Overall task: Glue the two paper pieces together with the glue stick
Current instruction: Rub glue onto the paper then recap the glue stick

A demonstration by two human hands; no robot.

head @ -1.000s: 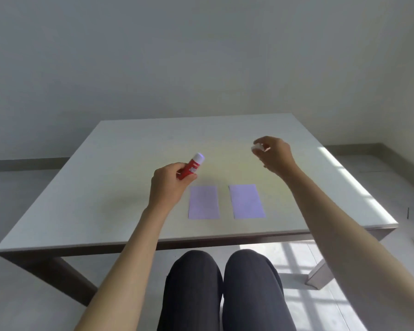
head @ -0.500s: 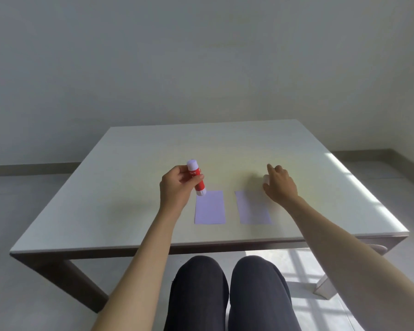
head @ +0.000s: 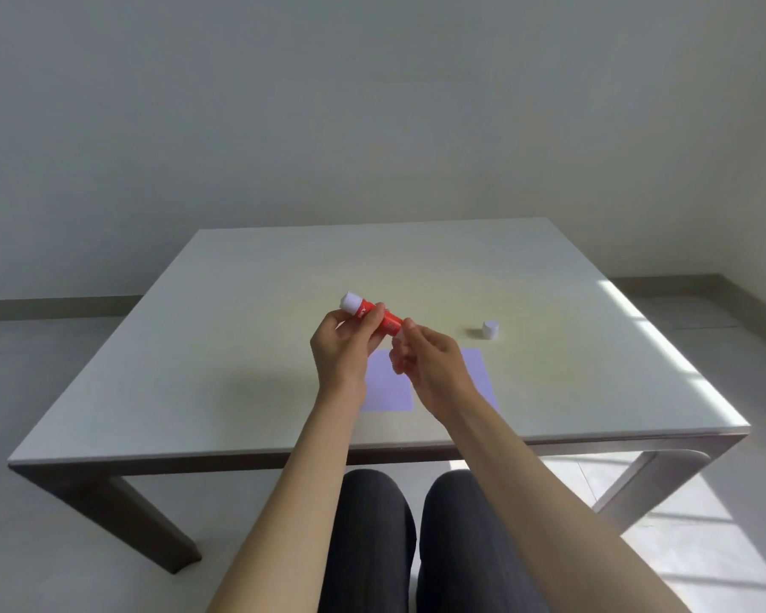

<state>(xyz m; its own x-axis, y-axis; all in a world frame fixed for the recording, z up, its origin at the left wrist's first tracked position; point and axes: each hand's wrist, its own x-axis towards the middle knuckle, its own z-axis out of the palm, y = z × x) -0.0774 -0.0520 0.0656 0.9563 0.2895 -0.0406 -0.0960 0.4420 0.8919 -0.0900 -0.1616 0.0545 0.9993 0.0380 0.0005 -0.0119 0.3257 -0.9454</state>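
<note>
Your left hand [head: 343, 351] grasps the red glue stick [head: 374, 315] in the air above the tabletop [head: 239, 347], tilted. Your right hand [head: 430, 362] pinches its lower end with the fingertips [head: 408, 324]. The two paper pieces [head: 390, 391] lie below your hands. The white cap [head: 490, 329] stands apart, at right.

The glue stick [head: 374, 317], at the centre of the frame, looks like smooth plastic: glossy red barrel, white ends. Right of it, the small white cap [head: 490, 329] looks plastic too. The 2 lilac paper pieces [head: 388, 389] below are flat and matt. The table [head: 239, 338] top is pale, smooth and satin, with sheen at its right edge; its legs look like matt dark wood.
</note>
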